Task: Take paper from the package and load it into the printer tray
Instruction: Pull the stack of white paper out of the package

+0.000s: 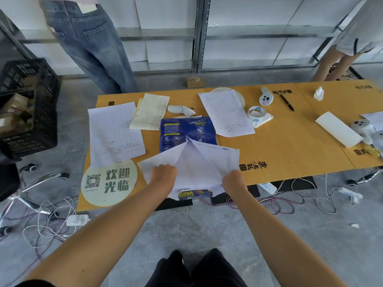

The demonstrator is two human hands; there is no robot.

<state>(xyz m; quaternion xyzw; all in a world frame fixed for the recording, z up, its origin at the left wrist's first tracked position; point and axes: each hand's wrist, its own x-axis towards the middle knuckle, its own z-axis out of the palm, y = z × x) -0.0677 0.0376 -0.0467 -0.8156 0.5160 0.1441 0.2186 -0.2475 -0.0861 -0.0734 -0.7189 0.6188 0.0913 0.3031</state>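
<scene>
A blue paper package [182,132] lies on the low cardboard-topped table [290,146], its near end torn open. The white inner sides of the wrapper flaps [199,162] spread out towards me. My left hand [163,172] grips the left flap and my right hand [233,181] grips the right flap, pulling them apart. A strip of blue wrapper with A4 print [194,194] shows under the flaps at the table's front edge. No printer or tray is in view.
Printed forms [114,133] [226,112], a yellow pad [150,111], tape roll [257,113], pen [287,102] and white controllers [181,109] lie on the table. A round sign [109,183] overhangs the front left. Black crate [27,104] at left; cables on the floor; two people stand behind.
</scene>
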